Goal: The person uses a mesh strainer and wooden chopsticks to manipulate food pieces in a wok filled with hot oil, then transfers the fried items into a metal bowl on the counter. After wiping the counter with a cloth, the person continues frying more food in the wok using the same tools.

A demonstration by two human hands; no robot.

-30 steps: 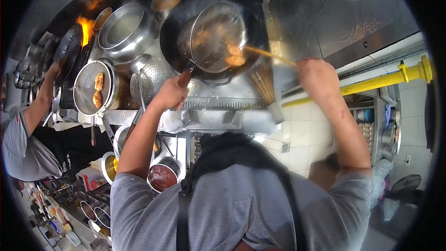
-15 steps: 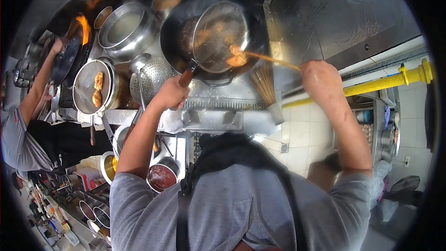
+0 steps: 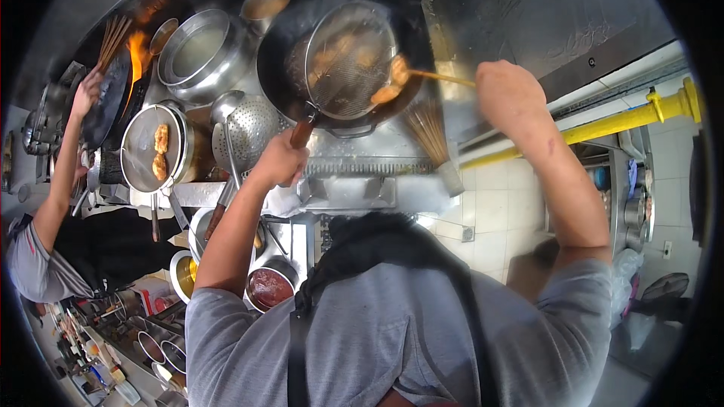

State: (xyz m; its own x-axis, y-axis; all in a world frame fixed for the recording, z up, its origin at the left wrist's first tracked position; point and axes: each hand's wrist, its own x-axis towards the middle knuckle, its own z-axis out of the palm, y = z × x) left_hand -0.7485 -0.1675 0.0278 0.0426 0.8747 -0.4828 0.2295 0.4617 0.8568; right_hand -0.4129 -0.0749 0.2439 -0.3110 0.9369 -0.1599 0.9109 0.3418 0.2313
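Observation:
My left hand (image 3: 282, 160) is closed round the brown handle of a round mesh strainer (image 3: 339, 75). The strainer lies tilted over a big dark wok (image 3: 275, 68), and browned pieces show through or on its mesh. My right hand (image 3: 511, 96) grips long wooden chopsticks (image 3: 445, 78), which look like a single stick from here. Their tips touch a golden fried piece (image 3: 398, 69) at the strainer's right rim. Just below it a second fried piece (image 3: 386, 95) rests against the rim. Steam blurs the wok's contents.
A bamboo brush (image 3: 428, 132) leans right of the wok. Left stand a perforated ladle (image 3: 255, 130), a steel pot (image 3: 197, 45) and another strainer (image 3: 139, 147) holding fried pieces. At far left a co-worker's hand (image 3: 87, 93) holds a bamboo brush above a wok beside open flame (image 3: 137, 56).
My right hand and the chopsticks have moved up and slightly left, and the upper fried piece has shifted up along the rim. The co-worker's bamboo brush is now raised beside the flame.

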